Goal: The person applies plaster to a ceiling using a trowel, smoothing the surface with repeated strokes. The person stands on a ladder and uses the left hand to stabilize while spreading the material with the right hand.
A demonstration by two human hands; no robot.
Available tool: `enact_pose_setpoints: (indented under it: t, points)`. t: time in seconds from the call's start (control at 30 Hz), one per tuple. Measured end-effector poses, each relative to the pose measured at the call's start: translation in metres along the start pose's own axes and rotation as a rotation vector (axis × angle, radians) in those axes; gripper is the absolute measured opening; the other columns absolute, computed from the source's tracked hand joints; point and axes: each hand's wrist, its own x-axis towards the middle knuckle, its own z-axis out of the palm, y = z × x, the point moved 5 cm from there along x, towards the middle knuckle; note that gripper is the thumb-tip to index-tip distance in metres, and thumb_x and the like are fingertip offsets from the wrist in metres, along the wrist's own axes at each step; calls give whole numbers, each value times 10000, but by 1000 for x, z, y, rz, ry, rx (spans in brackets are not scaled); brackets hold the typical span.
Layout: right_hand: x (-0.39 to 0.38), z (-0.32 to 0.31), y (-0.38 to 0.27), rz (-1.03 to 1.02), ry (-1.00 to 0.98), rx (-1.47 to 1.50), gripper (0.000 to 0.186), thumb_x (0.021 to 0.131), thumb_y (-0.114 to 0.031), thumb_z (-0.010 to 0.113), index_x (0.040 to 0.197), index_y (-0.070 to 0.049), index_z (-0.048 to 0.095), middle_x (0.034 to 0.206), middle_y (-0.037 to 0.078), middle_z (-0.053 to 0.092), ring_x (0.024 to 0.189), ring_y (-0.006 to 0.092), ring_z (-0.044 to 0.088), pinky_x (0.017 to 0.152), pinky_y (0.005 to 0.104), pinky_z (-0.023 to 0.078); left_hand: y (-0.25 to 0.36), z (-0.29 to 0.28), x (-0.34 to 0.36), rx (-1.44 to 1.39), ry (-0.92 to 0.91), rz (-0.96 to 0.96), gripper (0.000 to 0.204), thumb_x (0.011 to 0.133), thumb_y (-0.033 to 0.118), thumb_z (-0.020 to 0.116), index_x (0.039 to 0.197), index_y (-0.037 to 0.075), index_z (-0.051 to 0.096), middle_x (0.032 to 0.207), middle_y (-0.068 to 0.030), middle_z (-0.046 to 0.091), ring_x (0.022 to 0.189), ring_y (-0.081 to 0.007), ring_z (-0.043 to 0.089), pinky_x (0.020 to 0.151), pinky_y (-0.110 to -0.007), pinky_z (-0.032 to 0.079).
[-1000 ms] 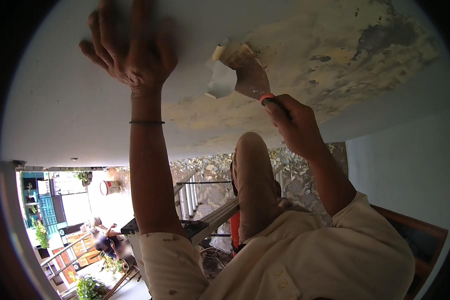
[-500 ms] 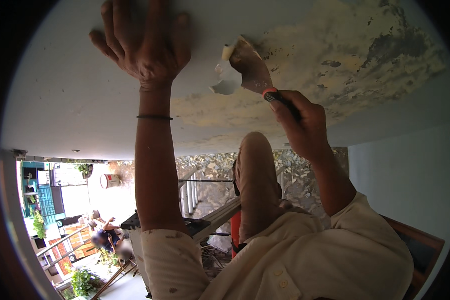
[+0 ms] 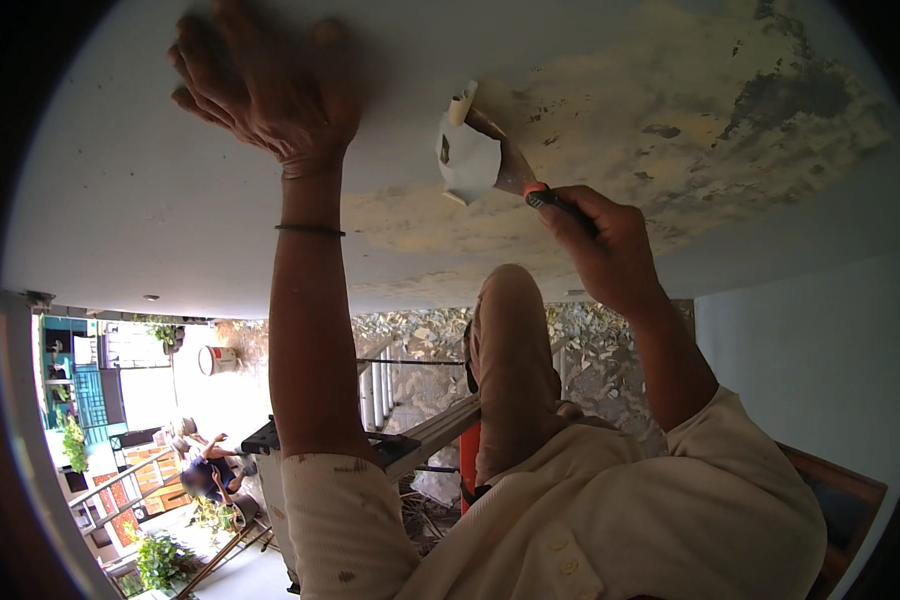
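Note:
My left hand (image 3: 262, 95) lies spread against the pale painted ceiling (image 3: 140, 180), fingers apart and nothing in them. My right hand (image 3: 602, 245) grips a paint scraper (image 3: 516, 170) by its black and red handle. Its metal blade is angled up at the ceiling, partly hidden behind a torn, curling flap of white paint (image 3: 468, 158) to the right of my left hand. Around and right of the flap spreads a mottled patch (image 3: 700, 110) of stripped, yellowish surface with dark spots.
Below are my raised knee (image 3: 510, 330), a metal ladder (image 3: 430, 430), and a floor strewn with paint flakes (image 3: 610, 350). A bright yard at lower left holds a white bucket (image 3: 217, 360), plants (image 3: 165, 560) and another person (image 3: 215, 475). A wood frame (image 3: 840, 478) stands at lower right.
Compared with one second ago, my left hand sits slightly further right. The scraper has shifted slightly, and the loose paint flap has changed shape, now covering more of the blade.

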Motion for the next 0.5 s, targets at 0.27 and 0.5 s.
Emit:
enact_pose_setpoints:
  t: [0.27,0.5]
  points:
    - [-35,-13,42,78,101,-40,231,1031,-171,700,1178,1,745,718,-35,581,657,27,453,579,245,402,-48,-20,12,241,-203,118,523,1029,484,579,1350,100,733,1416,-125,614,1285,-220,493,1036,-402,342]
    - [-10,35,27,-149,64,-116,240,1045,-175,687,1201,0,740,721,-11,585,668,32,471,597,239,430,-56,-13,13,139,13,7,560,1032,498,576,1370,71,709,1359,-51,707,1371,-289,461,1040,-412,364]
